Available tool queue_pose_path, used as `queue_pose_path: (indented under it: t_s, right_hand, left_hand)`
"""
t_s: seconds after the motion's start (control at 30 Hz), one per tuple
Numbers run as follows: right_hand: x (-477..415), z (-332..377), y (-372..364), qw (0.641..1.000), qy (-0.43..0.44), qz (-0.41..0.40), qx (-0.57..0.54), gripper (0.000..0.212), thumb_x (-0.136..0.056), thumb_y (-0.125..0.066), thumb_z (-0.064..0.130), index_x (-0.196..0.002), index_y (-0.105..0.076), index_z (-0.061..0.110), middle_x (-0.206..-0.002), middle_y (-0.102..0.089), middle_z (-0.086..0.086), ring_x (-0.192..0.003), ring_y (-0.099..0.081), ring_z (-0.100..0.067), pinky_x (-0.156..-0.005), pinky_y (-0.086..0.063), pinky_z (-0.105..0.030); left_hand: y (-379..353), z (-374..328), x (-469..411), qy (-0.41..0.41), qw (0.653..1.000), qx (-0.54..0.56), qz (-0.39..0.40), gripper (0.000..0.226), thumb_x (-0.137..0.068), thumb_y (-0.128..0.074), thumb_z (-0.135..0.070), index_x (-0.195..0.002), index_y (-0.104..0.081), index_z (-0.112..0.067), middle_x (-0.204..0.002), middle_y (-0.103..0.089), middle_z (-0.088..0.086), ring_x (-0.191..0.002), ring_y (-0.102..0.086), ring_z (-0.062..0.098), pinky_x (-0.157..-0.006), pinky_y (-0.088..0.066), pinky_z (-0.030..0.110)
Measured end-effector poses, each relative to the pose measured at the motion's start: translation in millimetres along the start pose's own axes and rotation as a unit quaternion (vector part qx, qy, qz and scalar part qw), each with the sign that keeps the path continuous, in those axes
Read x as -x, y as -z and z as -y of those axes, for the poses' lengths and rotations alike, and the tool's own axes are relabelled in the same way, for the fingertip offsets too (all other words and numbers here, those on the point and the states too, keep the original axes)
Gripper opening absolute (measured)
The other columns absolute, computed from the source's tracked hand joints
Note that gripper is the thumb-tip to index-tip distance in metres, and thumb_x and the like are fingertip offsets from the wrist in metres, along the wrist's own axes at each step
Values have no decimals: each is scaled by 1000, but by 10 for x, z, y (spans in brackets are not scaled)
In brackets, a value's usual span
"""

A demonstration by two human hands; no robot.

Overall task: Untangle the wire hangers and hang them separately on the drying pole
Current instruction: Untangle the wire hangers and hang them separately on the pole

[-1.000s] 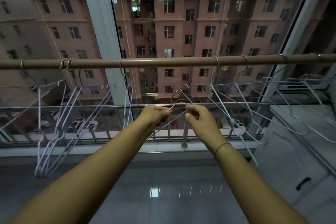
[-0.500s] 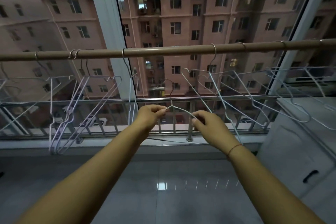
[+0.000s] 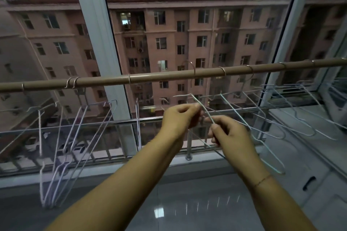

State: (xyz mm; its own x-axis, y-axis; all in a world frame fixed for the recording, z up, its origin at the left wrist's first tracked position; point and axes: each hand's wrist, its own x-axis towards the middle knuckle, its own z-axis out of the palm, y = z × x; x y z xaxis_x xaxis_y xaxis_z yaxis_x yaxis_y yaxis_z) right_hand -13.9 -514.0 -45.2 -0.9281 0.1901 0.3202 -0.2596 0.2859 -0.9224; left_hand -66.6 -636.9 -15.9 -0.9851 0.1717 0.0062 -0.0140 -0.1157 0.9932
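Observation:
A brown drying pole (image 3: 169, 76) runs across the window at mid height. Both hands hold one thin wire hanger (image 3: 207, 113) just below the pole's middle. My left hand (image 3: 179, 118) pinches its wire near the neck. My right hand (image 3: 228, 131) grips the sloping arm lower down. The hanger's hook (image 3: 191, 65) rises up at the pole, and whether it rests on the pole is unclear. Several white hangers (image 3: 62, 148) dangle from the pole at the left. More pale hangers (image 3: 277, 118) hang overlapping at the right.
A metal railing (image 3: 93, 124) crosses behind the hangers, with a white window frame post (image 3: 105, 62) left of centre. A grey cabinet or counter (image 3: 300, 165) with a dark handle stands at the right. The glossy tiled floor (image 3: 187, 202) lies below my arms.
The view has tilted up, so the pole sits lower in frame. Both hands have lifted the hanger, and its hook now reaches the pole instead of hanging well below it.

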Motion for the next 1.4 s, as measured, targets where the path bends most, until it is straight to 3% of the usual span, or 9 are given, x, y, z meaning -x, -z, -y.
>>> queue_pose_path:
  t_s: [0.13,0.6,0.67,0.8,0.93,1.07,1.23,1.33,1.4]
  right_hand:
    - [-103,84,-118,999,-17,-19,-27,27,-94,-42,7,-97,-62,24,-68,-58,-2,-59,-51,-11,-55,-44,-22]
    - [-114,-111,-305,996,-90,-17,16,25,-93,-40,7,-106,-62,10,-70,-61,-4,-63,-56,-16,-61,-51,-31]
    - [-92,-104,-311,996,-87,-12,27,23,-93,-43,8,-107,-61,11,-80,-65,-3,-72,-61,-18,-68,-55,-29]
    - [-49,-45,-315,993,-54,-11,104,34,-93,-48,14,-126,-51,16,-120,-54,-3,-88,-55,-11,-54,-47,-6]
    - [4,101,-382,989,20,-49,139,40,-90,-52,14,-130,-47,17,-136,-41,-1,-119,-44,-14,-92,-36,-23]
    - [122,270,-542,984,102,-81,124,39,-87,-54,9,-125,-48,18,-135,-39,1,-124,-39,-12,-94,-31,-17]
    - [271,423,-952,989,136,28,41,29,-87,-54,10,-112,-54,26,-112,-48,11,-103,-50,3,-93,-38,-12]
    - [345,524,-1301,986,112,121,-5,25,-89,-54,13,-107,-54,29,-109,-54,11,-98,-52,7,-79,-40,1]
    - [347,560,-1564,984,76,160,-22,23,-90,-54,15,-111,-57,24,-111,-58,9,-100,-54,4,-77,-42,1]
  left_hand:
    - [29,-123,-147,-5,999,28,22,17,-91,-57,-12,-92,-71,-2,-75,-69,7,-63,-63,12,-57,-54,17]
    - [159,46,-256,78,997,25,10,13,-87,-63,-7,-93,-69,1,-72,-67,9,-60,-62,14,-55,-55,18]
    - [168,56,-238,82,996,20,6,11,-87,-64,-8,-92,-70,0,-73,-68,9,-60,-64,14,-53,-54,18]
    - [237,72,-184,84,996,8,-23,6,-85,-66,-11,-87,-71,-9,-81,-72,8,-75,-67,18,-64,-53,23]
    - [368,-54,-19,54,997,6,-57,8,-87,-64,-16,-91,-69,-12,-92,-71,8,-89,-67,20,-80,-55,27]
    - [612,-204,206,-7,992,1,-122,8,-90,-61,-18,-87,-68,-21,-95,-71,5,-92,-66,18,-73,-52,22]
    - [1124,-279,474,-66,969,-6,-237,14,-90,-59,-15,-100,-68,-11,-87,-68,3,-82,-63,14,-75,-53,21]
    - [1476,-309,561,-87,956,-30,-280,22,-91,-58,-15,-110,-67,-8,-100,-69,5,-96,-64,18,-87,-52,27]
    - [1682,-340,605,-90,951,-43,-293,23,-92,-56,-15,-113,-66,-11,-105,-67,1,-102,-61,16,-92,-48,29]
